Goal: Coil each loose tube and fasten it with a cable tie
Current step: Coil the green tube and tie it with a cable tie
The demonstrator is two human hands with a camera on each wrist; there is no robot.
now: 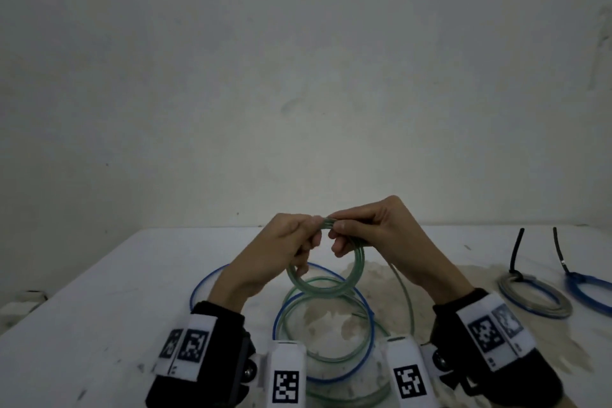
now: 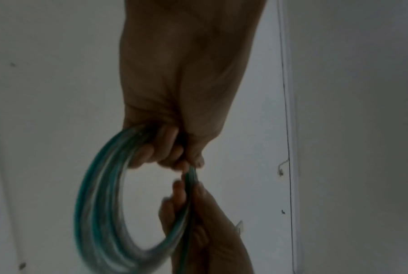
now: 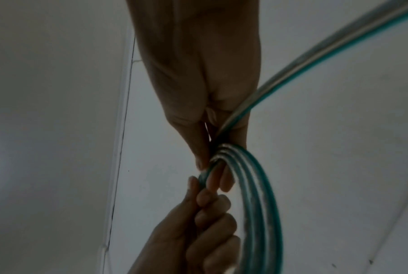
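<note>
Green-striped clear tubing is the item under work: the green tube coil (image 1: 326, 270) hangs in the air between the two hands, above the white table (image 1: 99, 291), with several turns already gathered into a small ring. The left hand (image 1: 281, 252) has its fingers curled round the top left of the ring, gripping the bundled turns; the left wrist view confirms the fingertips (image 2: 151, 153) closed over the strands. The right hand (image 1: 381, 235) pinches the same bundle at the top, directly beside the left hand, thumb against fingers, and the right wrist view shows a single free run of tube passing out past its palm. That loose tail (image 1: 402, 288) drops below the right hand to further uncoiled loops lying on the table under both wrists, mixed with a blue tube (image 1: 361, 301) that is also loose. Judged from its look, the tubing is light, smooth and springy; the turns will likely fan open or slip if the grip relaxes, so the sound hold is across all strands at one point on the ring, with the tie to go close beside that pinch. To the right of the right hand, well apart, lie two finished coils, a grey coil (image 1: 535, 298) and a blue coil (image 1: 589, 295), each bound with a black cable tie (image 1: 516, 252). No loose tie is visible near either hand.
</note>
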